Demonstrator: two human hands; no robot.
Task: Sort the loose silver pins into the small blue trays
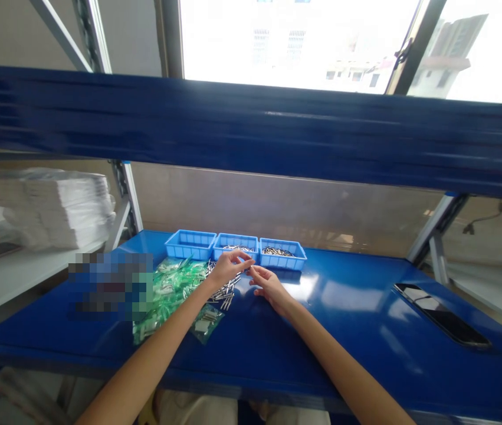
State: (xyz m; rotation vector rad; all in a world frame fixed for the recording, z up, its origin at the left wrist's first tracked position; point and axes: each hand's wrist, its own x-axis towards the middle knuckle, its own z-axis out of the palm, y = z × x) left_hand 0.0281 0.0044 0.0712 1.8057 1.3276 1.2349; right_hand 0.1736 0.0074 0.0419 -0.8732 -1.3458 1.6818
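My left hand [229,267] and my right hand [272,287] meet above the blue table, just in front of the bins. Both are closed in a pinch, fingertips almost touching; whatever lies between them is too small to make out. Under and beside my left hand, slim metal pins or screws [226,298] are spread loose. Left of them is a heap of green-tinted plastic bags [171,289], some with small parts inside. One small bag [207,322] lies nearer the front edge. Behind my hands, the middle bin [222,252] and right bin [282,262] hold more metal pieces.
A third blue bin [191,249] stands at the left of the row. A black phone [443,316] lies on the table [343,348] at right. A thick blue shelf beam [251,127] crosses above. Wrapped white stacks [56,206] sit on a side shelf at left.
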